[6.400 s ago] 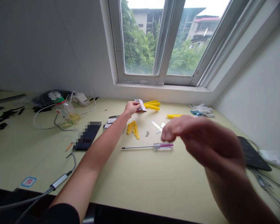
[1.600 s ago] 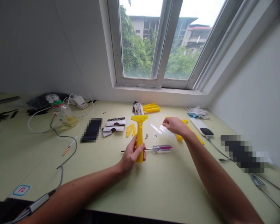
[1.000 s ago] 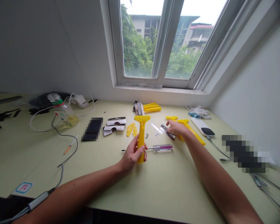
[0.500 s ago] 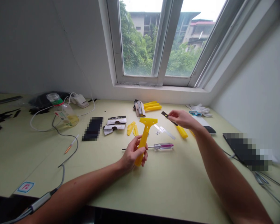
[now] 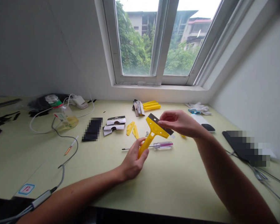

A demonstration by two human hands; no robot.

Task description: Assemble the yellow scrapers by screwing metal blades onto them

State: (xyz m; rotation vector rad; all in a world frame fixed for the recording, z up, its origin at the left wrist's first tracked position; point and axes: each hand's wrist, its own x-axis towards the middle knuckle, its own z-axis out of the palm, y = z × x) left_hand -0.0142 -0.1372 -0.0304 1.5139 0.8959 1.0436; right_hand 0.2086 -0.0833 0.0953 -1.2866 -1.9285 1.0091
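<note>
My left hand (image 5: 135, 158) is wrapped round the handle of a yellow scraper (image 5: 154, 129), its wide head tilted up and to the right. A dark scraper blade (image 5: 152, 117) is pinched in my right hand (image 5: 177, 122) and lies along the scraper head's far edge. Part of the blade is behind my fingers. Beneath the scraper, a screwdriver (image 5: 162, 145) with a clear and purple handle lies on the table. Small metal nuts or screws (image 5: 147, 134) sit behind the handle. Two flat yellow plates (image 5: 132, 129) lie to the left.
Yellow scrapers (image 5: 151, 105) with card sleeves lie at the back. White card sleeves (image 5: 114, 124), a black pixelated slab (image 5: 92, 129) and a clear bottle (image 5: 68, 117) stand or lie left. A utility cable (image 5: 77, 146) runs down the left side. White gloves (image 5: 199, 109) are at the back right.
My right hand has moved left and brought the dark blade onto the scraper head. My left hand has tilted the scraper to the right.
</note>
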